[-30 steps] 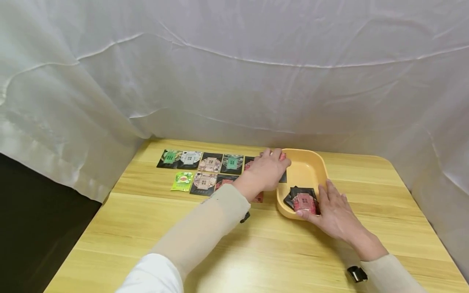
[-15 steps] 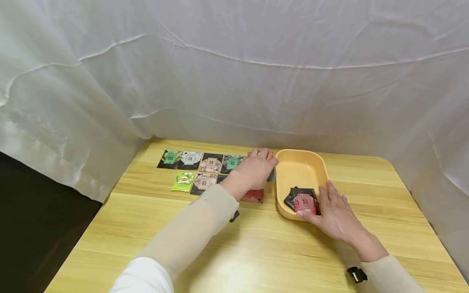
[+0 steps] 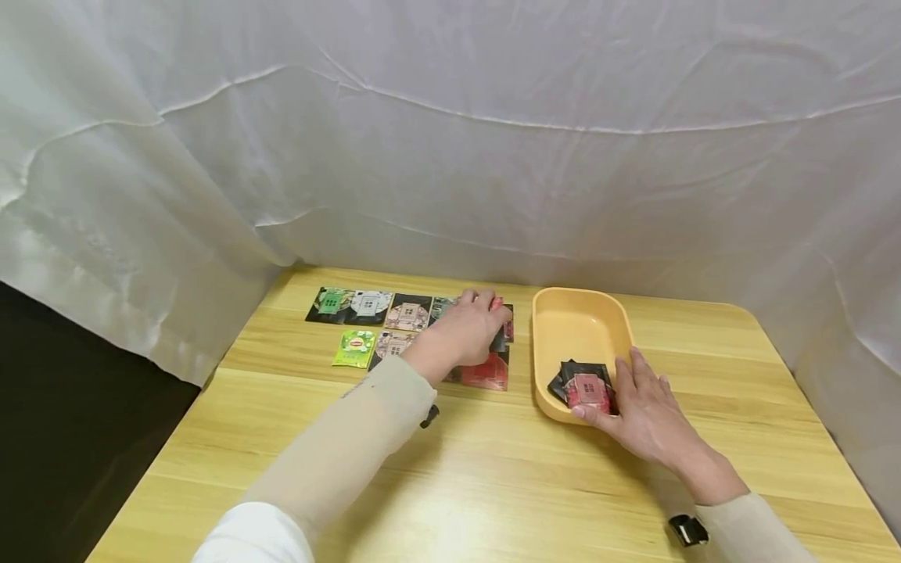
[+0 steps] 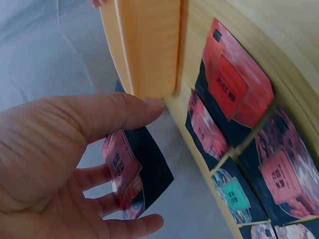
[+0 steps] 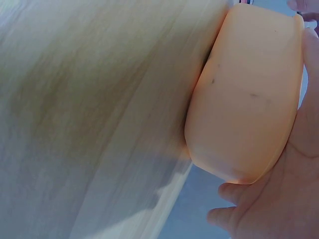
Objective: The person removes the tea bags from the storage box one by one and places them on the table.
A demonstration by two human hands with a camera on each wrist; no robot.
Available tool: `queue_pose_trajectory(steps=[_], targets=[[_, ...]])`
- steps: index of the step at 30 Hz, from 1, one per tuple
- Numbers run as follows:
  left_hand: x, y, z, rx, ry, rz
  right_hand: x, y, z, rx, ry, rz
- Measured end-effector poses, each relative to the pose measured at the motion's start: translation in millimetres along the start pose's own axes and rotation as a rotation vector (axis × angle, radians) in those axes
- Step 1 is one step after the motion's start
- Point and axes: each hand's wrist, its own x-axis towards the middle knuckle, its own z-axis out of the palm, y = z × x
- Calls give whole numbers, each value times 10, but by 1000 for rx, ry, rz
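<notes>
A black and pink tea bag sachet (image 4: 133,167) is pinched between the thumb and fingers of my left hand (image 3: 461,328), over the right end of the laid-out sachets. Just beyond that hand, the left wrist view shows a red sachet (image 4: 228,85) and a smaller-looking pink one (image 4: 203,130). My right hand (image 3: 647,407) rests with fairly straight fingers against the near right corner of an orange-yellow tray (image 3: 583,328), thumb at its front rim. Inside the tray's near end lies a small pile of black and pink sachets (image 3: 590,391).
Two rows of sachets lie to the left on the wooden table (image 3: 535,485), among them a black and green one (image 3: 328,303), a white one (image 3: 369,305) and a yellow-green one (image 3: 354,349). A pale cloth curtain (image 3: 450,172) hangs behind the table.
My left hand has moved left with the sachet, away from the tray's rim and over the right end of the rows. The right hand and tray have stayed in place.
</notes>
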Motion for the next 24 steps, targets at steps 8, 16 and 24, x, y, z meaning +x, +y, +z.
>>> queue_pose_trajectory(steps=[8, 16, 24], targets=[[-80, -137, 33, -38, 1, -14, -6, 10, -6, 1, 1, 3], [-243, -387, 41, -78, -44, -25, -9, 7, -3, 4, -3, 3], [-526, -855, 39, -119, -66, -62, -9, 10, -2, 3, -1, 3]])
